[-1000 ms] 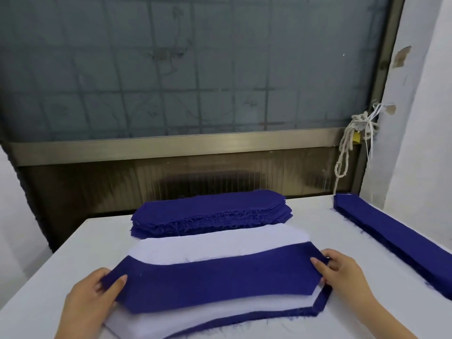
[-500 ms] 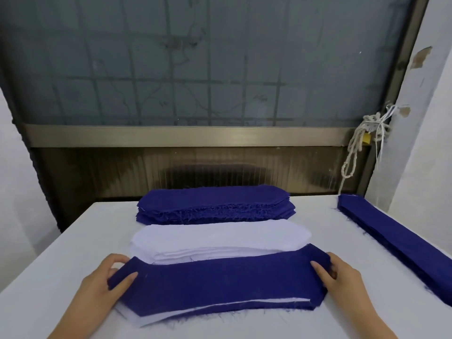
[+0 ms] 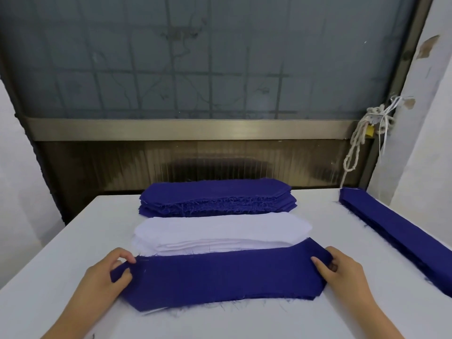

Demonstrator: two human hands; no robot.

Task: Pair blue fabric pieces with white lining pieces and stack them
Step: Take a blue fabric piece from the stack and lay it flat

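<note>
Pinching the left tip of the top blue piece [image 3: 220, 277] with left hand [image 3: 105, 272], curling right hand [image 3: 342, 270] round the right tip, on the near stack. Keep it taut, square the corners over the white lining [image 3: 151, 310] beneath, and press flat on the table [image 3: 61, 253] before releasing, to avoid skewing the layer; next lining from the white pile [image 3: 220, 231] just behind, next blue from the far blue pile [image 3: 215, 196]. Versus half a second back: lowered flatter, now hiding nearly all the white formerly showing along the front edge.
</note>
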